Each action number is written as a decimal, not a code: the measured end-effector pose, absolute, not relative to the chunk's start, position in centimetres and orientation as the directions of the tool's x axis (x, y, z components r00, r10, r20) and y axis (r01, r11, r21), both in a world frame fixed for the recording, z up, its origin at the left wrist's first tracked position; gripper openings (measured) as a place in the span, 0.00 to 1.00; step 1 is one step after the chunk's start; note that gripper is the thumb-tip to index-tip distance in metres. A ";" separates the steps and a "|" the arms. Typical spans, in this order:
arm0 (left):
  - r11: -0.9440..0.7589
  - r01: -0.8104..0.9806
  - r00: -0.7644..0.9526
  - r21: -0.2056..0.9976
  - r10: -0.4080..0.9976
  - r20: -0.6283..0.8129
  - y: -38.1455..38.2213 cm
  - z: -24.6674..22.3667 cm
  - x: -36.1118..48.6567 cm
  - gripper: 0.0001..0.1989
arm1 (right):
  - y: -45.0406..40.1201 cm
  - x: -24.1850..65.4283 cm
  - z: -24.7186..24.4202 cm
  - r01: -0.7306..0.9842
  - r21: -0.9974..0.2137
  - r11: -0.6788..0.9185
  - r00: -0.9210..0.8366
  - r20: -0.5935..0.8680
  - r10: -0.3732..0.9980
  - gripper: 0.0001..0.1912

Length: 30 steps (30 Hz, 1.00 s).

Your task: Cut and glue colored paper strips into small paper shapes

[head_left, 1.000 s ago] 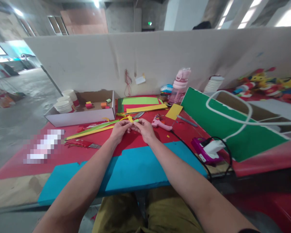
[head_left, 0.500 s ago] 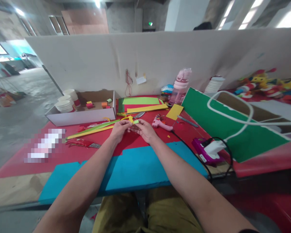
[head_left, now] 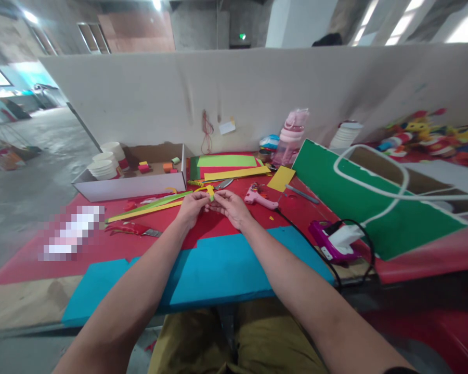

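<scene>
The left hand (head_left: 193, 206) and right hand (head_left: 232, 206) meet above the red table (head_left: 212, 227), fingers of both pinched on a small yellow-and-green paper piece (head_left: 210, 190). Half a second earlier its green end (head_left: 212, 198) projected rightward; now only a sliver shows, suggesting a fold underway. The wall card (head_left: 226, 127) bears no readable writing.

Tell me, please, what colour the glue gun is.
The glue gun is pink, clear in the head view.

Held yellow piece (head_left: 210, 190): matt, paper-like. Glue gun (head_left: 262, 199): smooth plastic. Red table cover (head_left: 218, 224): glossy.
</scene>
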<state>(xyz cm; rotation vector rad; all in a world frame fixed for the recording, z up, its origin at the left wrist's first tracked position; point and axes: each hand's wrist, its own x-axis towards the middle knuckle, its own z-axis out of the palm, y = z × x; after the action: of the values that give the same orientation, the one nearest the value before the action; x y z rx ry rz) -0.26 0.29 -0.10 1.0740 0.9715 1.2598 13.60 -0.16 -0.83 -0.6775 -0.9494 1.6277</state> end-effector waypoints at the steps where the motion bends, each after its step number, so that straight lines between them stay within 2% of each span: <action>1: -0.002 -0.224 0.080 0.975 0.997 0.020 0.3 -0.2 -0.3 0.14 | -0.1 13.6 -0.9 -0.502 -0.860 -0.091 -0.248 0.043 0.968 0.14; 7: -0.038 -0.155 0.086 0.987 0.995 0.052 0.4 -0.4 -0.4 0.15 | 0.3 13.4 -1.3 -0.469 -0.882 -0.049 -0.182 0.042 0.982 0.11; 14: -0.114 -0.206 0.061 0.972 0.990 0.129 0.1 0.1 -0.3 0.16 | 0.4 13.6 -1.2 -0.381 -0.925 0.012 -0.131 0.067 0.989 0.11; 19: -0.121 -0.187 0.055 0.975 0.990 0.133 0.5 -0.3 -0.6 0.15 | 0.2 13.6 -1.2 -0.273 -0.961 0.036 -0.207 0.095 0.974 0.12; 24: -0.139 -0.172 0.014 0.975 0.990 0.144 0.8 -0.6 -0.9 0.15 | 0.1 13.6 -1.1 -0.257 -0.966 0.011 -0.278 0.084 0.957 0.12; 30: -0.212 -0.162 0.023 0.964 0.975 0.219 0.5 -0.1 -0.5 0.14 | 0.3 13.6 -1.3 -0.261 -0.965 0.006 -0.260 0.077 0.962 0.13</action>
<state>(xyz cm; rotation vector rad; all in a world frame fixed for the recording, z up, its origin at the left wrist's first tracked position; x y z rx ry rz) -0.53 0.46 -0.12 1.2631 0.9488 1.4064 13.58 0.30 -1.34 -0.8416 -1.2200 1.4835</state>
